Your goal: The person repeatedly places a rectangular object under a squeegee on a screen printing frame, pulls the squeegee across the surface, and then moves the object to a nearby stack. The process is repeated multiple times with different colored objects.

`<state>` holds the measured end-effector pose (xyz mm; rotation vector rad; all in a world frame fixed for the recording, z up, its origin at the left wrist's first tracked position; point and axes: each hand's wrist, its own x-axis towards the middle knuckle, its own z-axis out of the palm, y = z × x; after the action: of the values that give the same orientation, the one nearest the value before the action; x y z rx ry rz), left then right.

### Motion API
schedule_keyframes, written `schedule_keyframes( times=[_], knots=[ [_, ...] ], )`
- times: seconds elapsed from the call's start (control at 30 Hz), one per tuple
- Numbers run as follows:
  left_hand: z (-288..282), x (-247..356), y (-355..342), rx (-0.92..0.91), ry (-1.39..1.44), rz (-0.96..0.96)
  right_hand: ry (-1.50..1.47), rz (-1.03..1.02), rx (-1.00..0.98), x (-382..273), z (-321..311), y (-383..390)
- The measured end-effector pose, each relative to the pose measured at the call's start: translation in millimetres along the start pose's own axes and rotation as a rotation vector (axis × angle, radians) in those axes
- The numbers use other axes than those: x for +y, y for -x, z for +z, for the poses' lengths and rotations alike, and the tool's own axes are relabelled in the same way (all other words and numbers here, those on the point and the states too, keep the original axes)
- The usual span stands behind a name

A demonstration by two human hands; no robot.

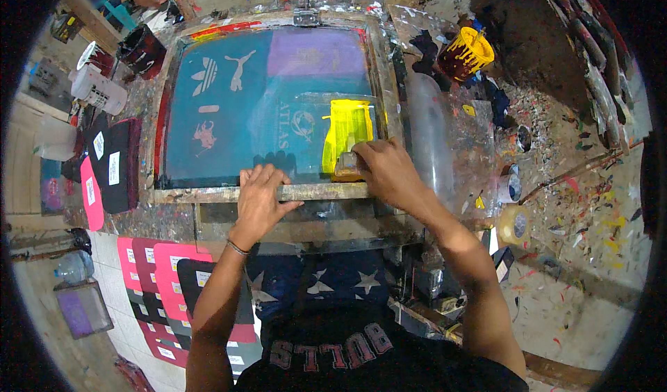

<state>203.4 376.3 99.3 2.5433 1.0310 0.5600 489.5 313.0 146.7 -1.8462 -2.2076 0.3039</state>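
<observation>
Gripping a small tan squeegee (346, 162) in the right hand (385, 169), with fingers curled about it, at the near end of a yellow ink patch (351, 126) in the near right part of a teal printing screen (236, 121). Resting the left hand (261, 201) on the near rail of the wooden frame (326, 192), with fingertips over it and thumb spread wide to the right. Sharing the counter (163, 219) with white-labelled black pieces (125, 145) just left of the frame.
</observation>
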Motion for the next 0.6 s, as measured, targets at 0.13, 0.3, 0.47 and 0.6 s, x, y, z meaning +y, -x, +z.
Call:
schedule_keyframes(
  times=[0.13,0.3,0.47,0.6],
  knots=[
    [-1.9,2.6,-3.3,-0.001,0.000,0.000,0.214,-0.027,0.248,21.1,13.6,-19.8],
    [-4.2,2.2,-4.8,0.006,0.007,0.005,0.062,0.067,0.083,52.4,-16.6,-88.1],
    [-4.0,2.9,-5.1,-0.013,0.020,0.002,0.045,0.005,0.184,61.9,-8.0,-95.5],
    [-3.8,2.2,-2.4,-0.025,0.009,-0.004,0.077,-0.015,0.230,32.8,14.7,-44.8]
  ],
)
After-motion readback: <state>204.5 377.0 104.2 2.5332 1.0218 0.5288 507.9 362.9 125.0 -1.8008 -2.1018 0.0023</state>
